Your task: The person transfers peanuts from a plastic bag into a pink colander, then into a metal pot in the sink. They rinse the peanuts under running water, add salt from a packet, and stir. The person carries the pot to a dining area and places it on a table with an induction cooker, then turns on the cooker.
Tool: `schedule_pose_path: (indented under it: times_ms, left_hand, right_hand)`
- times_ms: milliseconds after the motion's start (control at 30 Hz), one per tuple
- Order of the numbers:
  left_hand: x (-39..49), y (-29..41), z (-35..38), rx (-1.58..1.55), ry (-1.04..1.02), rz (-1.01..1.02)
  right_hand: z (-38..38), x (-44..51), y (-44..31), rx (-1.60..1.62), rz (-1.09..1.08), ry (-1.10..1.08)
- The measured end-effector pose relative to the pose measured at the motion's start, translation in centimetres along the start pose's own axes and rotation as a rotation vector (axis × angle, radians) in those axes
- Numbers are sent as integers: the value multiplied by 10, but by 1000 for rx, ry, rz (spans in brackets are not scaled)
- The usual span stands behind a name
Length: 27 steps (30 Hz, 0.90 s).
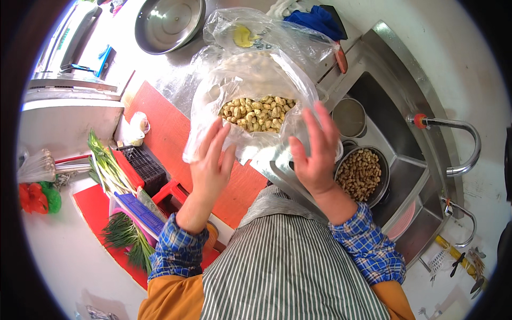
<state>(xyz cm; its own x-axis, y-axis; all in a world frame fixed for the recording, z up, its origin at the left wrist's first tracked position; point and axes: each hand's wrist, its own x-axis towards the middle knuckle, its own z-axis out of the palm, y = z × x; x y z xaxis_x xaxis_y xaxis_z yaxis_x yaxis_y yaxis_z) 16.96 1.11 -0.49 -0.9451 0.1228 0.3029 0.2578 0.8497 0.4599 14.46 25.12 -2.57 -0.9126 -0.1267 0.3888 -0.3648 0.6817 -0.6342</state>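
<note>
A clear plastic bag (208, 88) lies on the steel counter with its mouth spread towards me. Inside it is a heap of unshelled peanuts (258, 114). My left hand (210, 160) is at the left side of the bag's mouth, fingers apart. On the opposite side, my right hand (318, 156) is raised with its fingers spread, close to the plastic. Neither hand appears to grip anything; whether the fingertips touch the film I cannot tell. A pot of darker unshelled peanuts (359, 175) stands in the sink, just right of my right hand.
A steel basin (170, 24) sits at the back left. The steel sink (408, 176) on the right has a curved faucet (476, 140) and a container of cloudy liquid (349, 118). Scallions (110, 164) and crates stand at left. A knife with a red handle (341, 60) lies behind the bag.
</note>
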Motion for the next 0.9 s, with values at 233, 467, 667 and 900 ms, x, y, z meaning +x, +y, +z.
schedule_pose_path:
  times_ms: [233, 467, 667, 900]
  left_hand:
    - [-11, -40, -18, 76, 366, -73]
    - [52, -29, -18, -635, 8, -366]
    - [122, 36, -66, -950, 381, -21]
    - [66, 98, -87, -1052, -133, 360]
  right_hand:
    - [-9, -15, 33, 602, 877, -99]
    - [-40, 22, 7, 1319, 937, -131]
    - [-109, 79, -28, 1450, 464, -7]
    - [-179, 12, -101, 977, 157, 117]
